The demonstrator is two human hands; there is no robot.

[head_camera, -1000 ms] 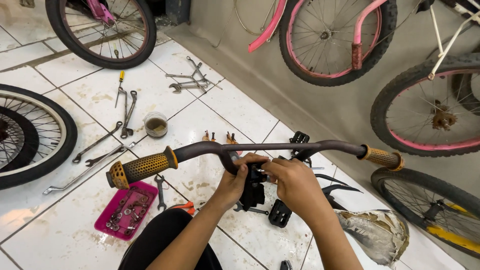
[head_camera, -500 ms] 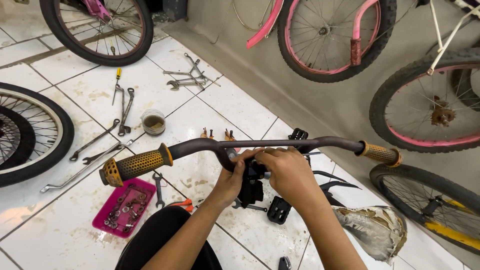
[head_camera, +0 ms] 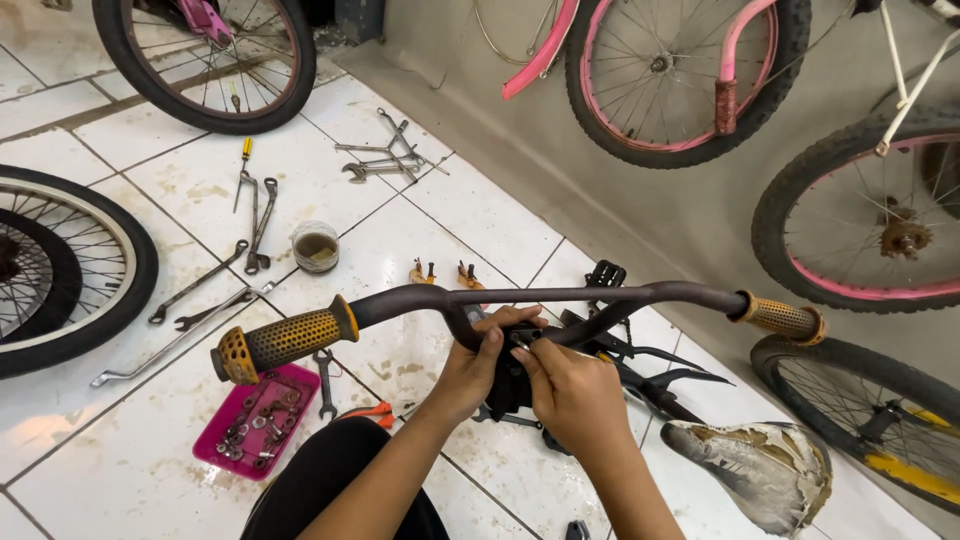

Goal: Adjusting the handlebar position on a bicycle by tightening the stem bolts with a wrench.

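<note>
- Head view: bicycle handlebar (head_camera: pixel 560 297) at centre, dark steel tube, looks rigid and moderately heavy; the ribbed yellow grips (head_camera: pixel 285 340) look like the surest hold.
- Left hand (head_camera: pixel 475 365) clenched round the bar's centre bend; right hand (head_camera: pixel 570 385) pinching at the black stem clamp (head_camera: pixel 510 385) just below, fingers closed on it.
- Floor at 10 o'clock: spanners (head_camera: pixel 200 285), small tin (head_camera: pixel 316 246). At 8 o'clock: pink tray (head_camera: pixel 262 420) of nuts, near the left grip.
- At 4 o'clock: worn saddle (head_camera: pixel 755 470) crowds the right forearm; wheels (head_camera: pixel 60 270) ring the spot.
</note>
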